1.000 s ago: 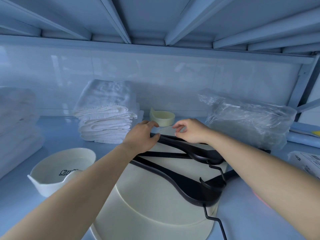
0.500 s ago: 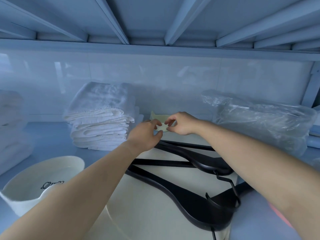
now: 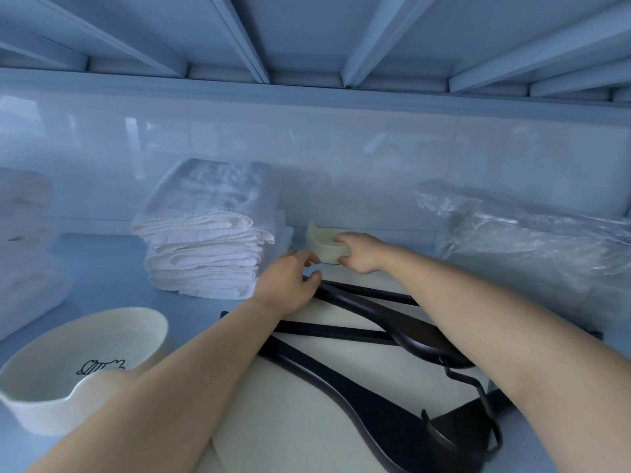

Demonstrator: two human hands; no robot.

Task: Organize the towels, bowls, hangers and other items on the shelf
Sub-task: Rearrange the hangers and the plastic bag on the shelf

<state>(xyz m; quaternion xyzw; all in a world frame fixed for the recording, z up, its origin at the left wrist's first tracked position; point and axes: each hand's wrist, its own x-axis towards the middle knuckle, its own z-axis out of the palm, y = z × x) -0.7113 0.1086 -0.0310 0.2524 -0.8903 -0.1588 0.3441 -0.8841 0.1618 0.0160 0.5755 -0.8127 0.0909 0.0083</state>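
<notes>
Head camera view: my right hand (image 3: 361, 254) is at the back of the shelf (image 3: 109, 268), gripping the small pale-yellow bowl (image 3: 322, 241). My fingers hook over its near rim and my thumb presses the outer wall. The bowl stands close to the tiled back wall, just beside the stack of folded white towels (image 3: 208, 247). I take it by the rim because the wall behind leaves no room to reach round it.

My left hand (image 3: 286, 285) hovers just short of the bowl, fingers loosely curled with a gap between thumb and forefinger. I see nothing in it. It hangs over the tip of the black hangers (image 3: 413, 332), and I cannot tell whether it brushes them. I judge it is there to steady or take the bowl once it comes forward.

The hangers lie crossed on a cream board (image 3: 290, 431) in front of me, hooks pointing to my right. That makes them loose and easy to snag with a forearm.

The white bowl with a black drawing inside (image 3: 85, 353) sits at the front left, well apart from the small one, so the bowls are not yet grouped. A clear plastic-wrapped bundle (image 3: 529, 240) fills the right side of the shelf. A second towel stack (image 3: 24, 233) sits at the far left.
</notes>
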